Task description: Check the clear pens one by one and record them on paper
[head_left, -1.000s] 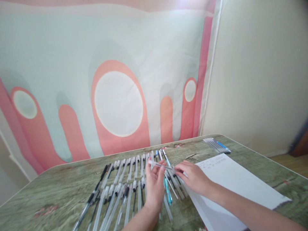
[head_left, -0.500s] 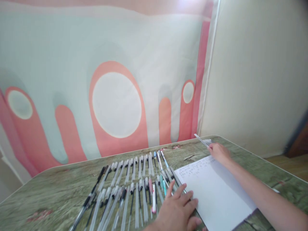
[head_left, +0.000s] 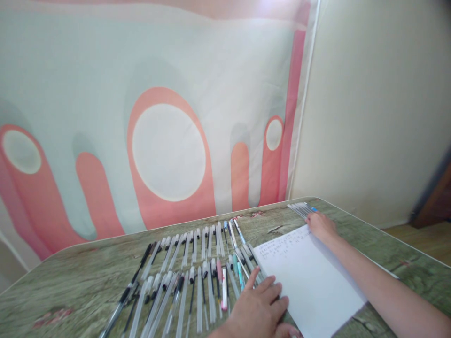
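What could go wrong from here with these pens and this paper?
The right hand is at pen-like sticks near the far edge of the table; a push might send one off. The left hand, right beside closely laid pens, might knock some askew. The right forearm crosses the paper and could drag it.

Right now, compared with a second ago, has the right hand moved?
Yes: the right hand has gone forward and rightward, toward the table's far right corner, and is now at the thin sticks.
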The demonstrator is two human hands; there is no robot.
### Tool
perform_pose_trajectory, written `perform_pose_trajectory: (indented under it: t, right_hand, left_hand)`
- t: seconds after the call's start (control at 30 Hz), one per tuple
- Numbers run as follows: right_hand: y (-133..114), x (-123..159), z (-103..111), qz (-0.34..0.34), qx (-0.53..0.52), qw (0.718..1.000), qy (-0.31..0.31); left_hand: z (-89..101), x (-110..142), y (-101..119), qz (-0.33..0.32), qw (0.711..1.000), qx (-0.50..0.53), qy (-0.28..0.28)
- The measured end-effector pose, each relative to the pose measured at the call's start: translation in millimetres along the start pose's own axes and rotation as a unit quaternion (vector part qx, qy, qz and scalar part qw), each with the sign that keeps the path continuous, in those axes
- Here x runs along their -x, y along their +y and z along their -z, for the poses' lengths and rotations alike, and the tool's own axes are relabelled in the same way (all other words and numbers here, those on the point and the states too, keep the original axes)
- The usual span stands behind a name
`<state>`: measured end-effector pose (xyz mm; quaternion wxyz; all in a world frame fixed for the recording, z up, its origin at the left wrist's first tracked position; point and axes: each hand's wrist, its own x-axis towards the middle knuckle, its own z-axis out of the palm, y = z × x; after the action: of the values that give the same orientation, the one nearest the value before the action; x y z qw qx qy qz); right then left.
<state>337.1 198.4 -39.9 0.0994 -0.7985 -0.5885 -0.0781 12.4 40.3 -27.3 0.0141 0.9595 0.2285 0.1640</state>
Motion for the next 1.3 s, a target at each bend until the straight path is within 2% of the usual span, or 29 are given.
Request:
perform_pose_trajectory:
  t: [0.4,0.83,1.1,1.3]
  right_hand:
    - [6,-5,3,-0.019,0.009,1.000,-0.011]
    - [4,-5,-3,0.001,0.011,1.000,0.018]
    - [5,-7,-6,0.004,0.014,0.999,0.032]
    - [1,-6,-11,0.015,0.019,0.999,0.047]
  left_hand:
    - [-7.9,-1,-4,-0.052,0.997,-0.055,0.022]
    - [0.3,-6,-1,-0.090,0.992,-0.082,-0.019]
    - [-1.8,-5,-4,-0.092,0.994,-0.066,-0.008]
    - [2.1,-5,-3,-0.099,0.991,-0.086,-0.021]
